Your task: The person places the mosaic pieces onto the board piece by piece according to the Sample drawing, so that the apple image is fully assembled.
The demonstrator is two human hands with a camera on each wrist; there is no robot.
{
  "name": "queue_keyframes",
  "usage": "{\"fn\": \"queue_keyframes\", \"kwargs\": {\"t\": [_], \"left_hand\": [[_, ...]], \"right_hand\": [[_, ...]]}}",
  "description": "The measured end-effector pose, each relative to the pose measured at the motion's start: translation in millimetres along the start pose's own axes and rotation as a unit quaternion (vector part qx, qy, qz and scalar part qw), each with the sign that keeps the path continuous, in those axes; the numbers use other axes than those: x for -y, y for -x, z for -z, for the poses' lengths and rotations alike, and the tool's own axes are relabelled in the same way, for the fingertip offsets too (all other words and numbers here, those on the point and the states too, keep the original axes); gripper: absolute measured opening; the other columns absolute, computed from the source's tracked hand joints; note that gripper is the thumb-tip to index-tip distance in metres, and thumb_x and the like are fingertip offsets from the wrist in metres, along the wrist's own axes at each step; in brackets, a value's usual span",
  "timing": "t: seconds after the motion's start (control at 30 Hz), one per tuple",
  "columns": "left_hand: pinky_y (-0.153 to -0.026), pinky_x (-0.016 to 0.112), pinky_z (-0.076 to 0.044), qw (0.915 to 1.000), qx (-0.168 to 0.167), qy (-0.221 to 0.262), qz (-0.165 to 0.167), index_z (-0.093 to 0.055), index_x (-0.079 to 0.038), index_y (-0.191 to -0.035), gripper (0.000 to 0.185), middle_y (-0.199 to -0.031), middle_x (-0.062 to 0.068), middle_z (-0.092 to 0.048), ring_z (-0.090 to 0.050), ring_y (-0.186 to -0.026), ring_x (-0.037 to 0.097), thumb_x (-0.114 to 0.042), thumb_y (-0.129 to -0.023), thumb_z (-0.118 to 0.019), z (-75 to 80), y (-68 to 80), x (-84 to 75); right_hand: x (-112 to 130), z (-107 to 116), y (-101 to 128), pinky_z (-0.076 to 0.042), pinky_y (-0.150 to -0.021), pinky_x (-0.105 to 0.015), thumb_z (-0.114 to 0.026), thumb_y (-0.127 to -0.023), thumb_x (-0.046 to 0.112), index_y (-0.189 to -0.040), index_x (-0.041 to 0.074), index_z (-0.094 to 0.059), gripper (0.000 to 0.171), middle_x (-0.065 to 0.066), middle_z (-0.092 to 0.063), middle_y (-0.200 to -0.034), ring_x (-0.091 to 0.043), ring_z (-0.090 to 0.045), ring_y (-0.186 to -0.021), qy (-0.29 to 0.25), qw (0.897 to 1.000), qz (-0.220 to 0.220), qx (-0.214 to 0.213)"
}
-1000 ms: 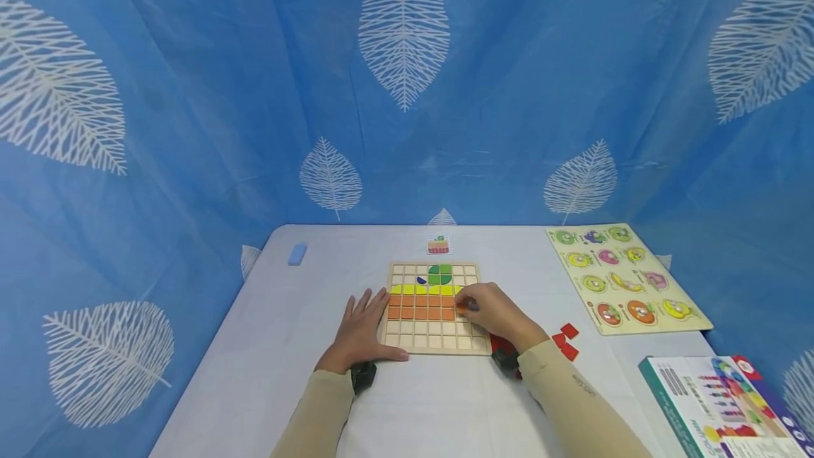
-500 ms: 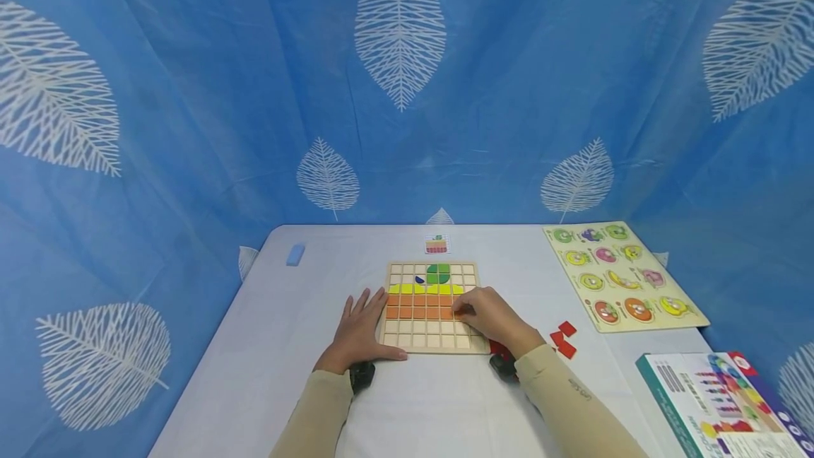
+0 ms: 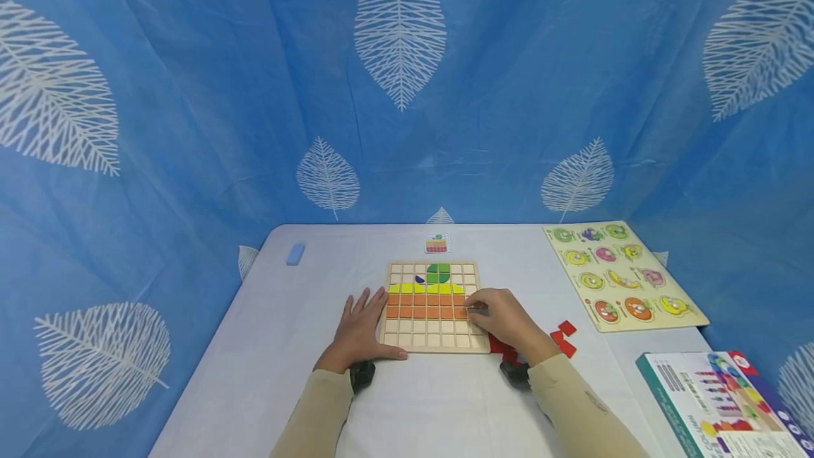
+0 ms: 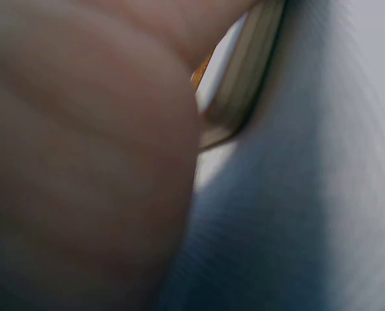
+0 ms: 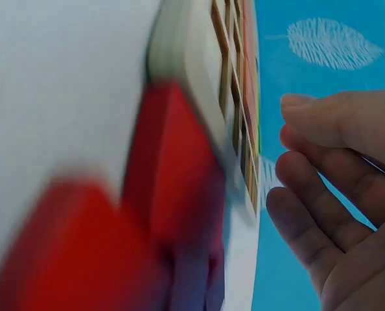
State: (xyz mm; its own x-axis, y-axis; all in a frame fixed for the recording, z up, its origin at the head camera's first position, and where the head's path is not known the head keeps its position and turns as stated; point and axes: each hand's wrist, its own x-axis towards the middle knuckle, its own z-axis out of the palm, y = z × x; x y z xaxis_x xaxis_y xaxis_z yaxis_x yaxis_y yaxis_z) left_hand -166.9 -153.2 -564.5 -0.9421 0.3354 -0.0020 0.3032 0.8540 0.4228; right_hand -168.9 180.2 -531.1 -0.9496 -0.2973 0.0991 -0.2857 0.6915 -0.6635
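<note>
Wooden board (image 3: 434,339), orange rows (image 3: 420,312) crosswise

The right hand (image 3: 507,319) sits further right than before; an orange tile (image 3: 460,313) now lies exposed, extending the lower orange row (image 3: 433,313).

The wooden grid board (image 3: 434,350) lies flat, holding coloured tiles (image 3: 433,312)

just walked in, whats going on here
Someone has their left hand spread at the left edge of a wooden grid board and their right hand over its right edge, with no tile visible in it. Green, blue, yellow and orange tiles sit on the board; the nearest rows are bare. Red tiles lie right of the board, and a picture card lies beyond it.
</note>
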Motion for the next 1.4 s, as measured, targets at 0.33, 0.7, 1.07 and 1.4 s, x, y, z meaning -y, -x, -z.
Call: {"fn": "queue_keyframes", "kwargs": {"t": [0.33, 0.7, 1.07, 1.4], "left_hand": [[-0.126, 0.057, -0.001, 1.0, 0.0, -0.002, 0.001, -0.034, -0.01, -0.166, 0.138, -0.171, 0.008, -0.029, -0.014, -0.159, 0.034, -0.081, -0.059, -0.086, 1.1, 0.3, 1.2], [-0.125, 0.06, -0.005, 0.9998, -0.017, 0.003, -0.009, -0.037, -0.007, -0.164, 0.136, -0.17, 0.01, -0.032, -0.017, -0.157, 0.037, -0.078, -0.059, -0.088, 1.8, 0.0, 2.2], [-0.126, 0.058, -0.003, 1.0, -0.004, 0.001, -0.004, -0.036, -0.008, -0.165, 0.138, -0.17, 0.009, -0.031, -0.016, -0.158, 0.035, -0.08, -0.059, -0.087, -0.3, 0.5, 1.4], [-0.125, 0.058, -0.003, 1.0, -0.004, 0.003, -0.001, -0.036, -0.008, -0.165, 0.137, -0.17, 0.008, -0.031, -0.016, -0.158, 0.035, -0.08, -0.059, -0.087, 1.5, 1.4, -2.0]], "right_hand": [[-29, 30, 25, -0.057, -0.097, -0.051, -0.083, -0.091, 0.005, -0.116, 0.01, -0.079, 0.026, -0.001, -0.072, -0.111, -0.025, -0.066, -0.104, 0.014, 0.998, -0.056, -0.015], [-40, 34, 40, -0.051, -0.104, -0.055, -0.078, -0.088, -0.004, -0.115, 0.014, -0.078, 0.033, 0.0, -0.072, -0.119, -0.031, -0.064, -0.12, 0.02, 0.999, -0.039, 0.025], [-36, 29, 40, -0.054, -0.101, -0.053, -0.081, -0.085, -0.007, -0.108, 0.015, -0.079, 0.032, 0.003, -0.072, -0.111, -0.027, -0.065, -0.111, 0.025, 0.998, -0.042, 0.035], [-34, 28, 40, -0.053, -0.102, -0.053, -0.084, -0.088, 0.001, -0.113, 0.01, -0.078, 0.027, 0.0, -0.071, -0.112, -0.029, -0.065, -0.113, 0.055, 0.996, -0.059, 0.027]]}}
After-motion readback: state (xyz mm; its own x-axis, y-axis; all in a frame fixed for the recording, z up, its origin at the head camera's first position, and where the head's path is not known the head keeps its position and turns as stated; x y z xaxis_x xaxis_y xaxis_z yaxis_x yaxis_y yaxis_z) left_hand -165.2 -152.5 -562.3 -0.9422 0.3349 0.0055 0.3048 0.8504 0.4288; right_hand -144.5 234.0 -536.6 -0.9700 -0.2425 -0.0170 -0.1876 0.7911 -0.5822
